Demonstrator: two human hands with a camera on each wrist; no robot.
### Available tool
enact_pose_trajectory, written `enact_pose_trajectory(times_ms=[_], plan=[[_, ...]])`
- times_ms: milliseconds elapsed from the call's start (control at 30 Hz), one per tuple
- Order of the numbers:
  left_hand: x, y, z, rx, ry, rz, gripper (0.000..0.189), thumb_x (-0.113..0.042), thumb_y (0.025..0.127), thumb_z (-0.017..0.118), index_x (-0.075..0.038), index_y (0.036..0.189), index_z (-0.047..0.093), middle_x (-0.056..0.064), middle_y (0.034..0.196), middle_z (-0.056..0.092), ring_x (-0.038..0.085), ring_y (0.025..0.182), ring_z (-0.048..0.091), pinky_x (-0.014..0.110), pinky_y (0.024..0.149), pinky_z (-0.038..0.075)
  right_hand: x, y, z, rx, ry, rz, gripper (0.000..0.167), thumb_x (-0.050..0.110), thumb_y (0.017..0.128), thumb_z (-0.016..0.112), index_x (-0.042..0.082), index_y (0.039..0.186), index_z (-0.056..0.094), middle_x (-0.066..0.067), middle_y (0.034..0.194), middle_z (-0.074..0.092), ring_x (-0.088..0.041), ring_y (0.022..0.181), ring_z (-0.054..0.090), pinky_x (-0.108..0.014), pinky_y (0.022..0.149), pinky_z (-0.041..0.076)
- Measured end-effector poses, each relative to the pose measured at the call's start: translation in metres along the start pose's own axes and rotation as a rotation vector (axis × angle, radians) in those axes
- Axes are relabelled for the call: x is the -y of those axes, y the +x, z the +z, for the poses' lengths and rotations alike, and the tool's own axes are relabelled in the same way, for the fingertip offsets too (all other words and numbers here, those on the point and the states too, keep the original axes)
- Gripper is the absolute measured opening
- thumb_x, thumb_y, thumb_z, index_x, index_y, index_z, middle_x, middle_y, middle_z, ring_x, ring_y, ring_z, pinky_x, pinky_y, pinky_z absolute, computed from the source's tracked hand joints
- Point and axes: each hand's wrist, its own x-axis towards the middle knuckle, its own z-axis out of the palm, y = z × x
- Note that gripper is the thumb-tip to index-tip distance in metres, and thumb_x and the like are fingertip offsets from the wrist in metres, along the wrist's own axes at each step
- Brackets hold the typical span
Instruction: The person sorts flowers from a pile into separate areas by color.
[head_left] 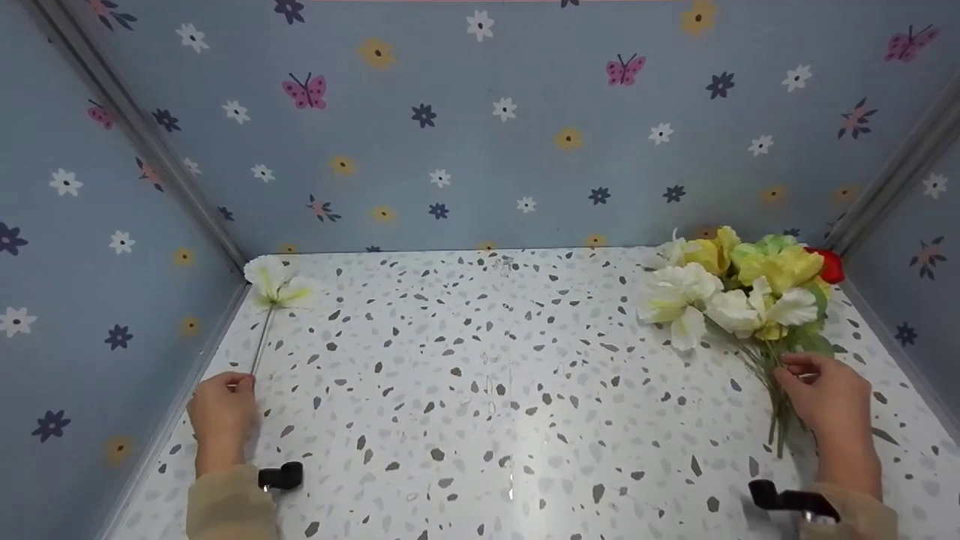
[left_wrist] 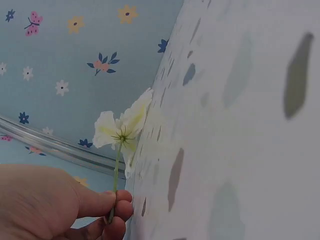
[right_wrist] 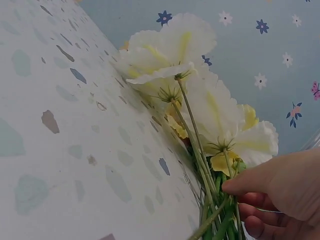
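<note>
At the far left of the table, a single white artificial flower [head_left: 270, 288] with yellow-streaked petals lies with its head toward the back corner. My left hand [head_left: 223, 409] pinches its thin stem [left_wrist: 118, 170] between thumb and fingers. On the right lies a bunch of artificial flowers [head_left: 759, 309], white, yellow and red, with green stems gathered below the heads. My right hand [head_left: 831, 394] pinches a stem at the near end of this bunch, just under a white flower [right_wrist: 225, 127]. Other stems [right_wrist: 200, 160] run beside the thumb, outside the grip.
The white speckled tabletop [head_left: 450, 390] stretches between both hands. Blue flower-printed panels stand along the back [head_left: 480, 150] and both sides, meeting at metal corner posts [head_left: 142, 139]. A black wrist mount [head_left: 281, 475] sits on each sleeve.
</note>
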Motion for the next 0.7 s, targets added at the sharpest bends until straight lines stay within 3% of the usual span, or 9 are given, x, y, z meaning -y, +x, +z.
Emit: enact_pose_trajectory(times_ms=[67, 300, 467, 700], plan=[[0.002, 0.001, -0.002, -0.023, 0.016, 0.011, 0.029, -0.009, 0.112, 0.053, 0.011, 0.122, 0.072, 0.034, 0.117, 0.070, 0.049, 0.106, 0.062, 0.062, 0.092, 0.047, 0.002, 0.000, 0.001, -0.004, 0.003, 0.008, 0.039, 0.023, 0.108, 0.069, -0.005, 0.135, 0.069, -0.027, 0.122, 0.072, -0.047, 0.113, 0.067, -0.025, 0.066, 0.050], [0.005, 0.000, -0.009, 0.030, 0.065, -0.009, 0.030, -0.007, 0.107, 0.050, 0.011, 0.119, 0.070, 0.035, 0.119, 0.068, 0.050, 0.105, 0.060, 0.063, 0.091, 0.049, 0.005, 0.000, 0.000, 0.012, 0.031, 0.030, 0.038, 0.022, 0.108, 0.069, -0.004, 0.136, 0.069, -0.026, 0.121, 0.072, -0.045, 0.111, 0.066, -0.022, 0.064, 0.052], [0.005, -0.002, -0.012, 0.029, 0.110, -0.020, 0.029, -0.005, 0.104, 0.050, 0.014, 0.115, 0.069, 0.036, 0.116, 0.068, 0.053, 0.106, 0.061, 0.066, 0.095, 0.048, 0.006, -0.001, -0.001, 0.019, 0.031, 0.030, 0.038, 0.022, 0.109, 0.068, -0.004, 0.136, 0.069, -0.027, 0.121, 0.071, -0.045, 0.111, 0.066, -0.021, 0.064, 0.051], [0.003, -0.002, -0.016, 0.030, 0.103, -0.031, 0.028, -0.005, 0.102, 0.051, 0.015, 0.112, 0.069, 0.036, 0.113, 0.068, 0.055, 0.106, 0.060, 0.068, 0.096, 0.047, 0.006, -0.003, -0.003, 0.016, 0.027, 0.012, 0.037, 0.024, 0.111, 0.066, -0.004, 0.135, 0.069, -0.027, 0.120, 0.071, -0.046, 0.110, 0.066, -0.023, 0.063, 0.051]])
